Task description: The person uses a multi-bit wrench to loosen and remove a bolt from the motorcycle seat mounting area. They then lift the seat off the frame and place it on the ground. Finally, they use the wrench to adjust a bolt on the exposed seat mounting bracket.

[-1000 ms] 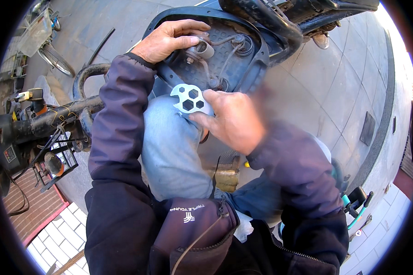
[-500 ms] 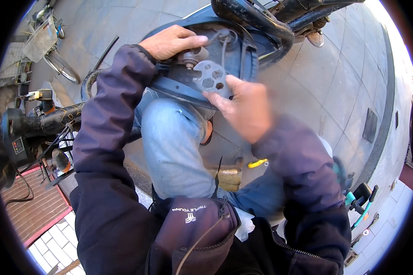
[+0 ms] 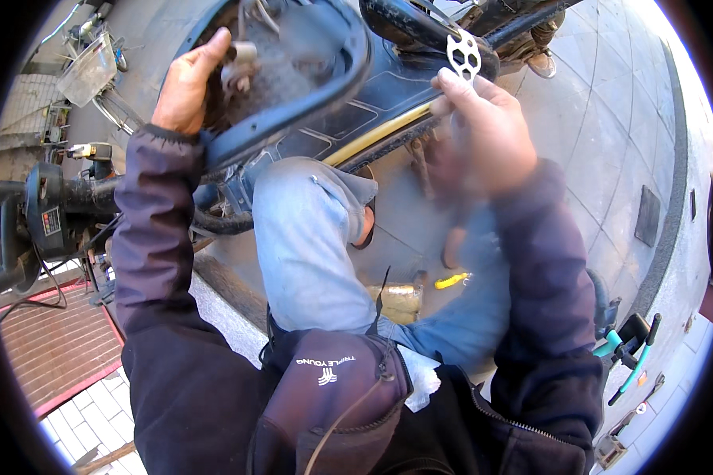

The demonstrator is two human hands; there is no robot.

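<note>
My left hand point(image 3: 188, 83) grips the edge of a broad black seat point(image 3: 289, 131), which is tilted with its hollow underside facing up. Metal fittings point(image 3: 242, 67) show inside the shell near my left thumb, partly blurred. Pinched in my right hand point(image 3: 491, 131) is a flat silver multi-hole wrench point(image 3: 464, 55) with hexagonal cut-outs, held up to the right of the seat and apart from it. Motion smears the back of that hand, but the thumb and fingertips on the wrench are visible.
A black scooter frame point(image 3: 380, 103) with a yellow strip lies beyond my knee point(image 3: 301, 206). On the ground are a small yellow tool point(image 3: 451, 280) and a tan cylinder point(image 3: 400, 301). Handlebars point(image 3: 47, 210) stand at left, near a bicycle basket point(image 3: 87, 70). Turquoise handles point(image 3: 630, 356) are at lower right.
My left hand has moved left and up with the seat. My right hand has lifted the wrench off the seat, up and to the right, uncovering the scooter frame's yellow strip.
</note>
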